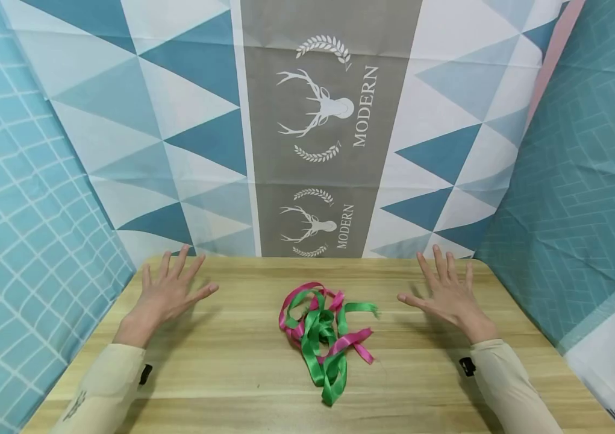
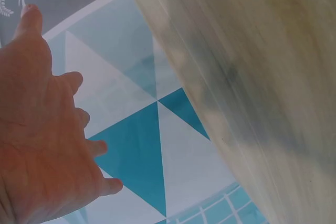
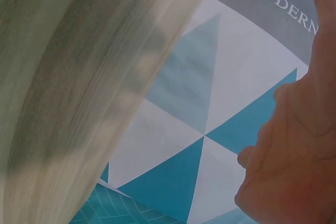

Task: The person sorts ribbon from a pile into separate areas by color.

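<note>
A loose tangle of two satin ribbons lies mid-table in the head view, a green ribbon [image 1: 312, 331] mixed with a pink ribbon [image 1: 287, 307]. Left of the tangle, my left hand [image 1: 168, 293] hovers over the table with fingers spread and holds nothing. On the other side my right hand [image 1: 450, 297] does the same, its thumb pointing toward the ribbons. Both hands are apart from the ribbons. The left wrist view shows the left palm [image 2: 42, 135] with fingers stretched out; the right palm [image 3: 299, 150] appears likewise in the right wrist view.
The wooden table [image 1: 220, 386] ends at a patterned curtain [image 1: 199, 150] with triangles and a grey deer-print band. Blue tiled-print cloth [image 1: 25, 211] hangs on the left, teal cloth [image 1: 583, 181] on the right. Each sleeve carries a small black device [image 1: 467, 366] at the wrist.
</note>
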A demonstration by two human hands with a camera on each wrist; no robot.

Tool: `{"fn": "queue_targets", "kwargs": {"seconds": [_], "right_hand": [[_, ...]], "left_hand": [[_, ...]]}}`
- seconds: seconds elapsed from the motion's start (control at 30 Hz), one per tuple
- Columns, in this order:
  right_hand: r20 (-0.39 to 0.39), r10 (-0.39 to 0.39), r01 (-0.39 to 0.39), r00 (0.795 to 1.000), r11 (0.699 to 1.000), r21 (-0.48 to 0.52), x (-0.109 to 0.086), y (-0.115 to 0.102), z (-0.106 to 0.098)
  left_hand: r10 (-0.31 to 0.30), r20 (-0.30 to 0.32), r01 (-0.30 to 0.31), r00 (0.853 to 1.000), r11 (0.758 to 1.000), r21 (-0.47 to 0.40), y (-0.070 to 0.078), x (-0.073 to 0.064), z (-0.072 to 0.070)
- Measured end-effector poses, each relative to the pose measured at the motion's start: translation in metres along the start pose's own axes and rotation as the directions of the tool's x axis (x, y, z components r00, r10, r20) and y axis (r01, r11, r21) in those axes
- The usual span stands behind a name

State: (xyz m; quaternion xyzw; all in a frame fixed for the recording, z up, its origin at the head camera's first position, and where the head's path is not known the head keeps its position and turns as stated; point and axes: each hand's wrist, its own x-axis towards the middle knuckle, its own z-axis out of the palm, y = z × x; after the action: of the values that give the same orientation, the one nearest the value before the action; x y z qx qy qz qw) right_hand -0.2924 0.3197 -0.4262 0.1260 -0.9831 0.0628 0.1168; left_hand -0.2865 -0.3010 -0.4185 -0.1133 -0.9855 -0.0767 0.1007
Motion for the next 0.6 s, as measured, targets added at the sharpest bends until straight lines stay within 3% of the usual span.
{"fn": "queue_targets", "kwargs": {"seconds": [0.23, 0.4, 0.6], "right_hand": [[0.028, 0.008, -0.009, 1.0, 1.0, 0.02, -0.004, -0.003, -0.003], [0.035, 0.012, -0.014, 0.999, 0.999, 0.039, -0.002, -0.009, -0.009], [0.022, 0.0, -0.003, 1.0, 0.99, 0.14, 0.001, -0.023, -0.018]], "left_hand": [[0.0, 0.006, 0.0, 1.0, 1.0, -0.014, -0.002, -0.004, 0.005], [0.018, -0.01, -0.018, 1.0, 1.0, -0.017, 0.001, -0.002, -0.001], [0.048, -0.02, -0.049, 0.999, 0.998, -0.031, 0.009, 0.004, -0.005]]}}
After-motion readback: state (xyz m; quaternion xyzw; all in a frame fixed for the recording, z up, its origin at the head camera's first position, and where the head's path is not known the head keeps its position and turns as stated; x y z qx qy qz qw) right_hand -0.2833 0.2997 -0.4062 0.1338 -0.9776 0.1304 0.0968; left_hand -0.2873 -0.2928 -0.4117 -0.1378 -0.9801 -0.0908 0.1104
